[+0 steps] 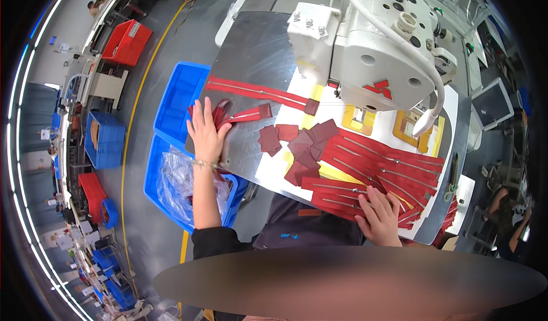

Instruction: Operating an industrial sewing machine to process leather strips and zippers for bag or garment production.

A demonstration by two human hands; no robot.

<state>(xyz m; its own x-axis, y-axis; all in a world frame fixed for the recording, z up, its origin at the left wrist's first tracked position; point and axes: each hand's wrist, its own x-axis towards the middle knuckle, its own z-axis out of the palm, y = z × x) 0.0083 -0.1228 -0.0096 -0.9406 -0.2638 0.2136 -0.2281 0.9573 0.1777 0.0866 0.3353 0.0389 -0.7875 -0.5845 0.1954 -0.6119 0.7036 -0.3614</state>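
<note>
On the right, the red zipper strips (370,162) are striped lengthwise with silvery lines of teeth, while the small square patches (305,148) to their left run from brick red to dark maroon, and the long red zipper strip (257,93) farther off ends in a maroon tab (311,107). Beyond, the white sewing machine (365,58) bears a bright red emblem (378,89). On the left, the bins (171,101) are solid blue, and a yellow line (134,101) streaks the grey floor (177,33).
</note>
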